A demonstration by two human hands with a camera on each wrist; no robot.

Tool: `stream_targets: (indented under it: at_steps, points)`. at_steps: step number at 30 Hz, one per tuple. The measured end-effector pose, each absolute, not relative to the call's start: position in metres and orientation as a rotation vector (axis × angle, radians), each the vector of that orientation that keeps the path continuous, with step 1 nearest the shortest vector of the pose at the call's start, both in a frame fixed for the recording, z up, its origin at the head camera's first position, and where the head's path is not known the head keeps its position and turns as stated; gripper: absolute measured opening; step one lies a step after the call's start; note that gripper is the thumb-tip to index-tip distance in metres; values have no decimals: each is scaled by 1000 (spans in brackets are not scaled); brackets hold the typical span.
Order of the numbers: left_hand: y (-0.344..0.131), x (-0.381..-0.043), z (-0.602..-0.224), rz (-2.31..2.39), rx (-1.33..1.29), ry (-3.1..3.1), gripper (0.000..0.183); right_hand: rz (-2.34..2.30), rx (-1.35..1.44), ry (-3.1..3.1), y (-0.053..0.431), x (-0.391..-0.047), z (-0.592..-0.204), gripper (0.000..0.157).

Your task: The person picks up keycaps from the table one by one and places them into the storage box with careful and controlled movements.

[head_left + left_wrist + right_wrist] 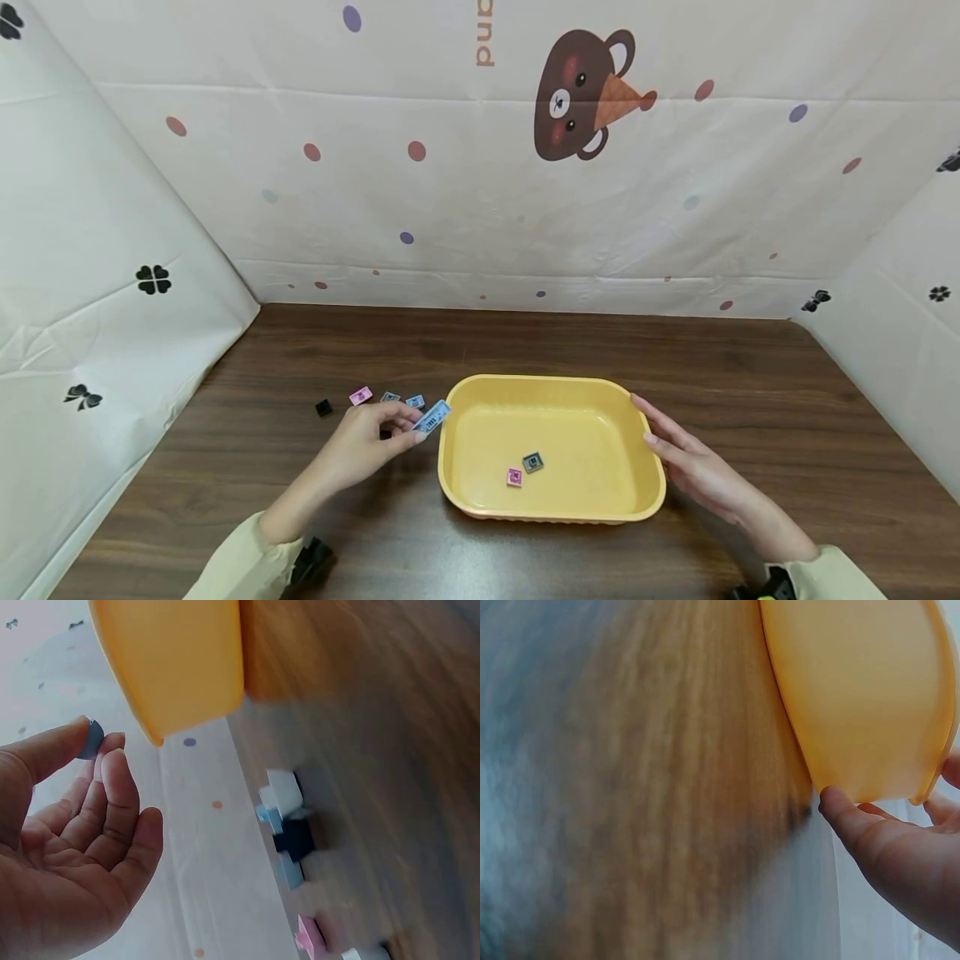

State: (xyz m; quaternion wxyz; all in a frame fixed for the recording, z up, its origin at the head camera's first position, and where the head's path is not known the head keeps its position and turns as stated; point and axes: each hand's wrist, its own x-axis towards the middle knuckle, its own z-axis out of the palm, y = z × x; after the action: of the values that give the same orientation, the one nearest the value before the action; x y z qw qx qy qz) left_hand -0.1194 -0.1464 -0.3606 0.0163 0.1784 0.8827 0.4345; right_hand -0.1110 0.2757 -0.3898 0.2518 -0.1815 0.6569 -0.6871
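Observation:
My left hand (372,443) pinches a light blue, oblong block (432,416) with dark markings between thumb and fingertips, just off the left rim of a yellow tray (555,515). In the left wrist view only one end of this blue block (91,740) shows past the thumb, while the other fingers curl loosely below. At the tray's right side, my right hand (701,467) rests extended fingers and thumb against the outer edge. Inside the tray lie a small pink block (513,477) and a grey-blue block (532,462).
Left of the tray, loose pieces lie on the brown wooden table (750,392): a black one (323,407), a pink one (361,396) and blue ones (415,402), partly behind the left hand. A white printed sheet (465,192) stands upright behind the table and at both sides.

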Motion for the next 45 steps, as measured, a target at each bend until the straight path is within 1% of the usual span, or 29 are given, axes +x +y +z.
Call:
stream_targets:
  at_steps: [12,23,45]
  points:
    - [-127,-123,-356,1363,690,2726,16,-1879,-493,1791,275,-110,-391,54]
    - [-108,-126,-355,1349,709,2695,18,-1863,-460,1815,274,-111,-390,55]
    - [-67,-133,-356,1204,879,2689,13,-1873,-474,1802,276,-111,-391,55]
